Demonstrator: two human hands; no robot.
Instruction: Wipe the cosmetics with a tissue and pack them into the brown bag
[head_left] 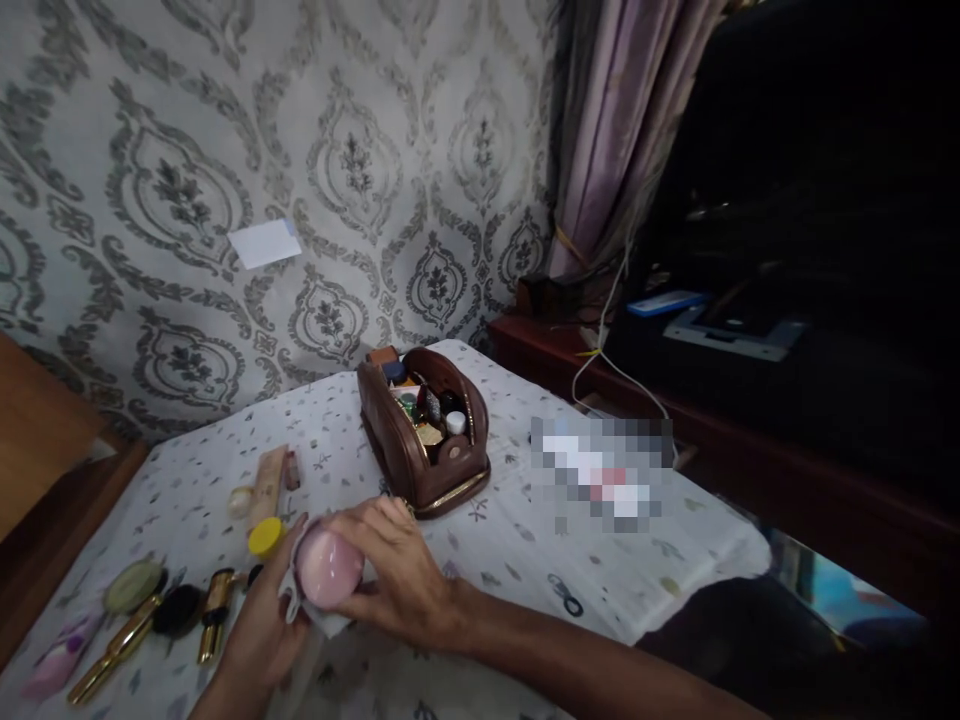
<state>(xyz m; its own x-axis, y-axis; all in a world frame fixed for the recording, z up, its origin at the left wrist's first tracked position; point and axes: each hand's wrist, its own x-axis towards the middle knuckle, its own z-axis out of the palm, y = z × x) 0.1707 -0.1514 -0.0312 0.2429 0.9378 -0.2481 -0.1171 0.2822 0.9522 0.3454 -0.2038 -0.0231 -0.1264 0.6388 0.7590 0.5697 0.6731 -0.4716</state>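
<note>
A glossy pink round container (330,567), perhaps a cosmetic jar, is held between both hands above the table's near side. My right hand (401,570) curls its fingers and thumb around its right side. My left hand (262,620) is closed on a white cloth or tissue (328,624), which is pressed against the container's left and lower side. Just beyond my hands stands a brown leather cosmetic bag (388,428), unzipped, with small bottles and jars inside. Beside my left hand are a yellow lid (266,538) and a beige tube (268,485).
At the left lie a pink tube (64,655), a gold-handled item (116,650), a green round compact (135,585), a black round item (177,610) and a gold-and-black tube (215,615). A blurred patch (604,475) covers the table's right side. A white cable (600,350) hangs behind.
</note>
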